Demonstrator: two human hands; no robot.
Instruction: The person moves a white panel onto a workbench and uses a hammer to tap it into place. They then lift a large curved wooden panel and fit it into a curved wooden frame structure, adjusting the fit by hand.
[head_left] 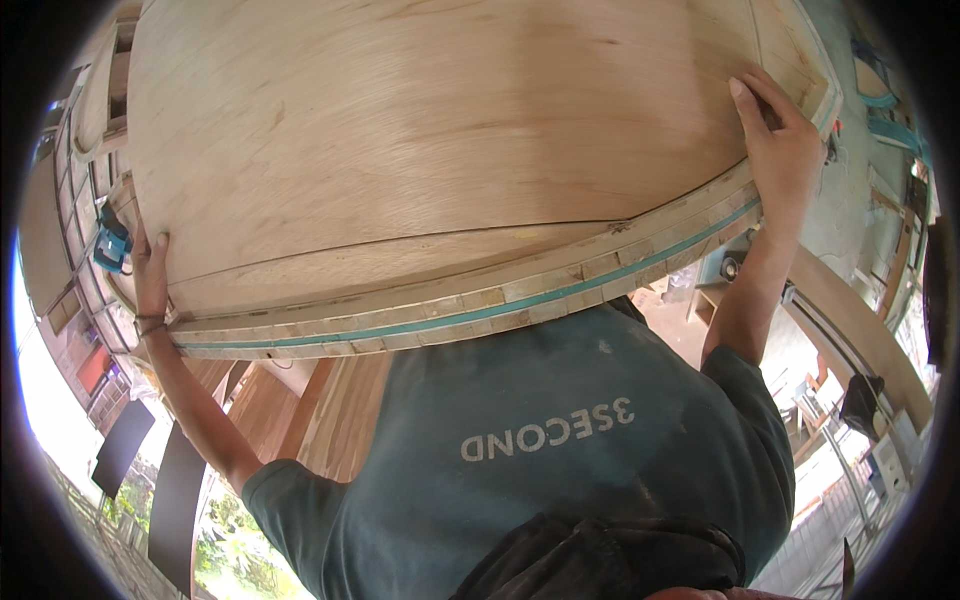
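Observation:
A large pale plywood panel spans the view in front of my torso. Its curved near rim is built from layered wooden blocks, with a teal stripe running along it. At the panel's left end, my left hand grips the edge, thumb on the face and the other fingers partly hidden. My right hand is closed over the rim at the right end, its bent fingertips on the plywood face. A thin dark line crosses the face near the rim.
A teal power tool is beside my left hand, beyond the panel's edge. Wooden boards show below the panel at left. Teal sandals lie on the floor at far right. A curved wooden piece stands at right, near a black bag-like object.

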